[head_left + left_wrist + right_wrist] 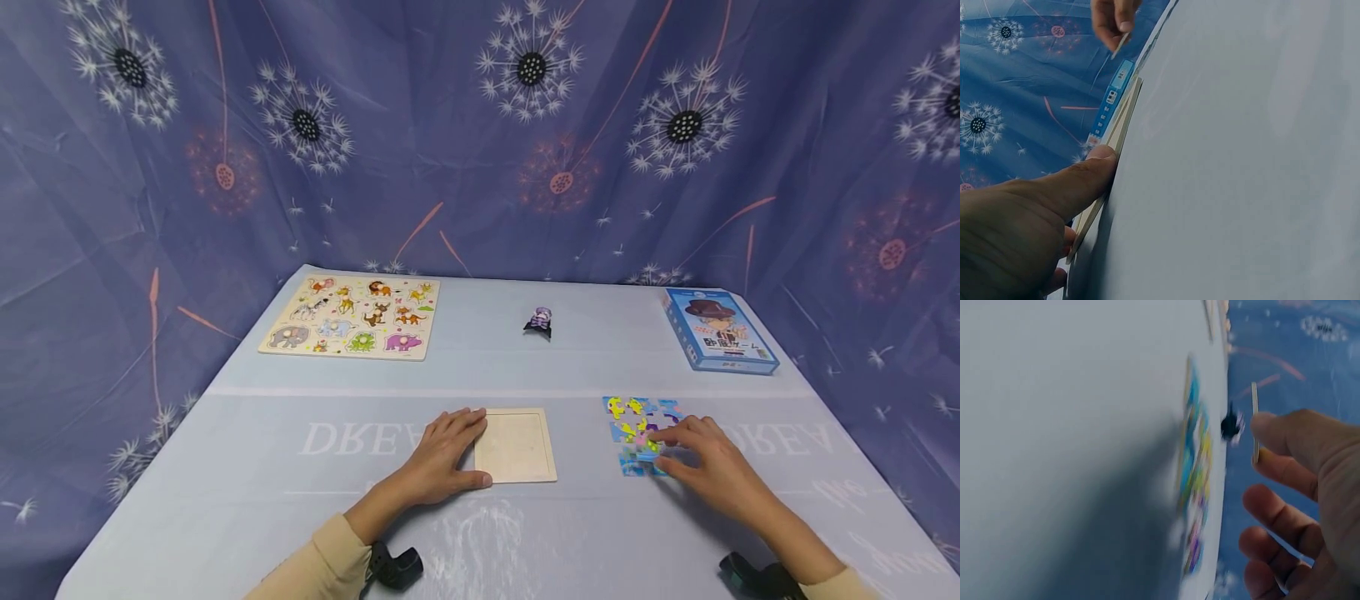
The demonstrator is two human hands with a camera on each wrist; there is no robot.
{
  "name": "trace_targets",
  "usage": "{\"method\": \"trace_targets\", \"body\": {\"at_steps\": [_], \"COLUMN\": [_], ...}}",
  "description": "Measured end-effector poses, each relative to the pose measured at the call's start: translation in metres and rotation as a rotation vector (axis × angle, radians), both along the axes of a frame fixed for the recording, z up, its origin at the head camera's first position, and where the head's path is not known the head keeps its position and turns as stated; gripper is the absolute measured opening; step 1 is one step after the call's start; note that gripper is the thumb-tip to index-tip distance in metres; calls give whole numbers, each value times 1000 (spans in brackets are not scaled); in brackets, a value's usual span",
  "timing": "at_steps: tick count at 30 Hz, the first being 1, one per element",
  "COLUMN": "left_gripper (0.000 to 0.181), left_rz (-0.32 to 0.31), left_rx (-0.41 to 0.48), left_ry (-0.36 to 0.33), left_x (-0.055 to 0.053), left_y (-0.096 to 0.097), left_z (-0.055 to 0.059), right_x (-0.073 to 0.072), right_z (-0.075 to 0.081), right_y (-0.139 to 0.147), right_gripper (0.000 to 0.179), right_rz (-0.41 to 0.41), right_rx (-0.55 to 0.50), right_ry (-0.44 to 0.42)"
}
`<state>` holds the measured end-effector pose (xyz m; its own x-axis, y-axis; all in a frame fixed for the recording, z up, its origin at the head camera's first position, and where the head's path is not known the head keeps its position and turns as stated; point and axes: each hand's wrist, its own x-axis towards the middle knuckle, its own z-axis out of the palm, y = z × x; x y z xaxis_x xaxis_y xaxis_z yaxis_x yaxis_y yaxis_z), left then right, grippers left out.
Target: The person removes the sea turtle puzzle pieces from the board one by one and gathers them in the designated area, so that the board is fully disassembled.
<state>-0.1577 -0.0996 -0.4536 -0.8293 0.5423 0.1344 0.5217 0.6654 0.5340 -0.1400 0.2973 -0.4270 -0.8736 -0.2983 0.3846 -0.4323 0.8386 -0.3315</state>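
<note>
A pale wooden puzzle tray with a raised rim lies in front of me in the head view. My left hand rests at its left side, fingers extended along the far corner and thumb at the near corner. In the left wrist view, the thumb lies on the tray's edge. Between thumb and index finger, my right hand pinches a thin puzzle piece, seen edge-on above the table. Below and left of it are colourful jigsaw pieces, partly covered by the hand.
An animal peg puzzle board lies at the far left. A small purple and black figure-like item sits at the back middle. The blue picture box is at the far right. Behind the table hangs a dandelion-print curtain.
</note>
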Motion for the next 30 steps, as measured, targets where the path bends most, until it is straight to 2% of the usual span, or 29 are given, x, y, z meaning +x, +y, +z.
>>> {"method": "trace_targets", "body": {"at_steps": [3, 7, 11, 20, 30], "left_gripper": [78, 78, 78, 78, 78], "left_rz": [0, 3, 5, 2, 0], "left_rx": [2, 3, 0, -1, 9], "left_ry": [-6, -10, -14, -13, -8], "left_x": [0, 0, 0, 0, 0], "left_y": [0, 0, 0, 0, 0], "left_z": [0, 1, 1, 2, 1], "right_x": [4, 6, 6, 5, 3], "right_z": [-2, -4, -8, -16, -20], "right_y": [16, 31, 44, 61, 67], "right_gripper": [29, 28, 29, 28, 28], "right_rz": [-41, -103, -115, -123, -97], "right_rx": [37, 94, 109, 77, 58], "right_ry": [-38, -135, -184, -217, -157]}}
